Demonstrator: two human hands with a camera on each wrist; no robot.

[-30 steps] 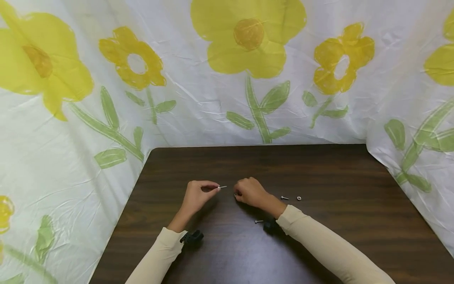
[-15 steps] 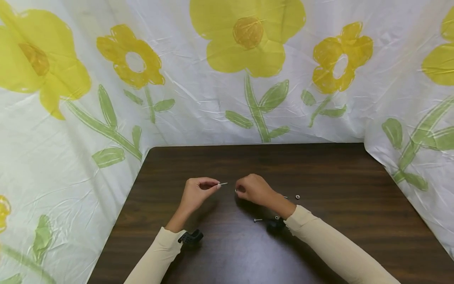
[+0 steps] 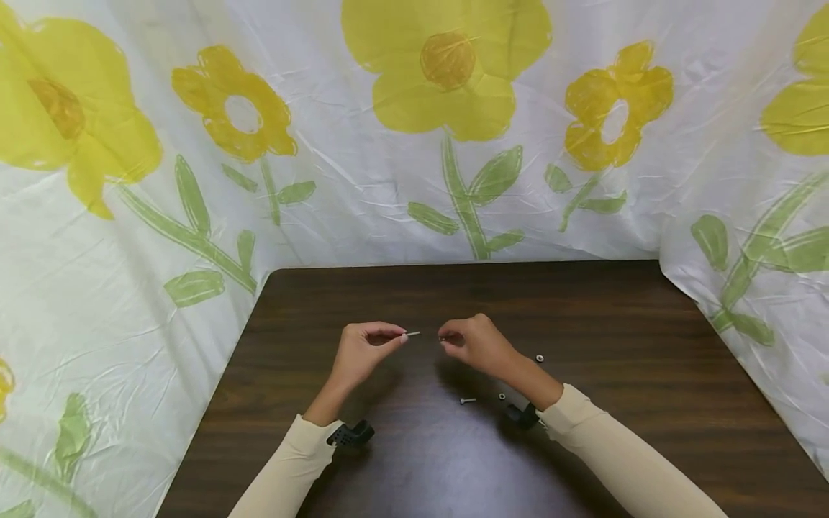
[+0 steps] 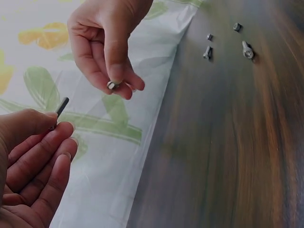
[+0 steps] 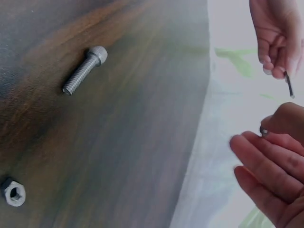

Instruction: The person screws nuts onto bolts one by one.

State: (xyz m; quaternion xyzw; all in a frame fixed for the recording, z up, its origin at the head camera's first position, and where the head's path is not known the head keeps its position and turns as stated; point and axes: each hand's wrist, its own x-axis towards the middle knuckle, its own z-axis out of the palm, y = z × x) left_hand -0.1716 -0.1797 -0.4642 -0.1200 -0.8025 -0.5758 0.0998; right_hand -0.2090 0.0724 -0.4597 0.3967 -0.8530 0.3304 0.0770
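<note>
My left hand (image 3: 365,352) pinches a bolt (image 4: 62,107) between thumb and fingertips, its threaded end sticking out toward the right hand. Across a small gap, my right hand (image 3: 479,347) holds a nut (image 4: 112,85) between thumb and index finger. Both hands are above the table, and bolt and nut are apart. The bolt's head is hidden in the left fingers. A loose bolt (image 5: 85,71) and a hex nut (image 5: 15,193) lie on the table near the right wrist.
Another nut (image 3: 540,358) lies right of the right forearm. A second loose bolt (image 4: 207,53) shows in the left wrist view; the forearm hides it in the head view. The dark wooden table (image 3: 363,295) meets a flowered white curtain (image 3: 363,216) at its far edge.
The right hand has shifted right and slightly up, and its pinched nut is now opposite the bolt's tip. Its forearm uncovered one nut and covered a loose bolt. The left hand stays almost still.
</note>
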